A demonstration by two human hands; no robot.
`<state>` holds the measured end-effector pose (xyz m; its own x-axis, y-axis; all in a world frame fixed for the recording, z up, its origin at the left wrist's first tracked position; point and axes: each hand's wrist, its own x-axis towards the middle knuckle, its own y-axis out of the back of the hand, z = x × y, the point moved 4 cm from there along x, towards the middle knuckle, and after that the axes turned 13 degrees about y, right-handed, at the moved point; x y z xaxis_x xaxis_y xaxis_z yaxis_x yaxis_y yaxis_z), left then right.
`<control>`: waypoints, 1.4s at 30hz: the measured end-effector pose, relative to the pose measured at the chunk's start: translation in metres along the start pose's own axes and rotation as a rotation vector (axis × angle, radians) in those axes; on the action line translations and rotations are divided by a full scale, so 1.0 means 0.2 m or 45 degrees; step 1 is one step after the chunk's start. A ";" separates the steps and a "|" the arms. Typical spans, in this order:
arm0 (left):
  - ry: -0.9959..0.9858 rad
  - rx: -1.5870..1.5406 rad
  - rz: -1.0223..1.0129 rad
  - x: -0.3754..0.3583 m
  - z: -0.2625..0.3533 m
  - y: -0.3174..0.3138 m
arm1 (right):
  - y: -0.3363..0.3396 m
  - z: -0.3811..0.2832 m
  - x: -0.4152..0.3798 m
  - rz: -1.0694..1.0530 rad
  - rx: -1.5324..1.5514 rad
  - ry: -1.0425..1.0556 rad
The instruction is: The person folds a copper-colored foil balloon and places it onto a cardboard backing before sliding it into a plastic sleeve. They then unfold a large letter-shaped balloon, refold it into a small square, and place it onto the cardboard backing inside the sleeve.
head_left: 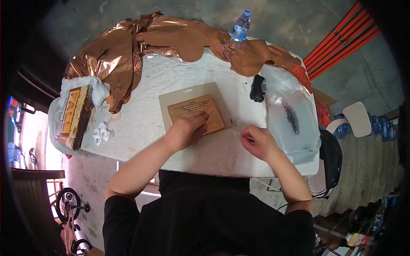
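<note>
A flat copper-coloured packet (191, 106) printed with several lines of dark text lies on a grey backing card (167, 98) with a hang hole at its top edge. On the packet's lower part rests my left hand (188, 130), its fingers bent and pressed together against the surface. To the right of the card, my right hand (258, 143) is closed in a pinch just above the table. A thin pale sliver shows at its fingertips, too small to name.
Crumpled copper foil sheets (183, 38) line the far edge, with a water bottle (241, 26) among them. A black object (257, 88) and clear plastic bags (290, 119) are at right. Boxes (74, 111) and white rings (101, 133) are at left on the white-covered table (141, 123).
</note>
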<state>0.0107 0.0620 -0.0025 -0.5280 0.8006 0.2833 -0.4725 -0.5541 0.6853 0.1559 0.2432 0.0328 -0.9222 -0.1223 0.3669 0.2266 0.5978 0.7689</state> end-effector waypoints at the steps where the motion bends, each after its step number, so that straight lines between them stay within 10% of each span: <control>1: 0.017 0.000 -0.017 0.00 0.00 0.00 | -0.02 0.01 0.00 0.001 0.001 -0.002; 9: 0.025 -0.005 -0.032 0.00 0.00 0.00 | -0.17 0.02 0.05 -0.130 -0.621 0.497; 22: 0.020 -0.006 -0.086 0.01 0.02 0.02 | -0.06 0.09 0.06 -0.276 0.114 -0.131; 42: 0.022 -0.049 -0.088 0.01 0.03 0.03 | -0.15 0.10 0.15 -0.075 -0.353 0.365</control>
<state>0.0104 0.0621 0.0055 -0.5052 0.8333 0.2245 -0.5347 -0.5064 0.6765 0.1161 0.2370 0.0104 -0.8205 -0.3894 0.4186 0.2879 0.3511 0.8910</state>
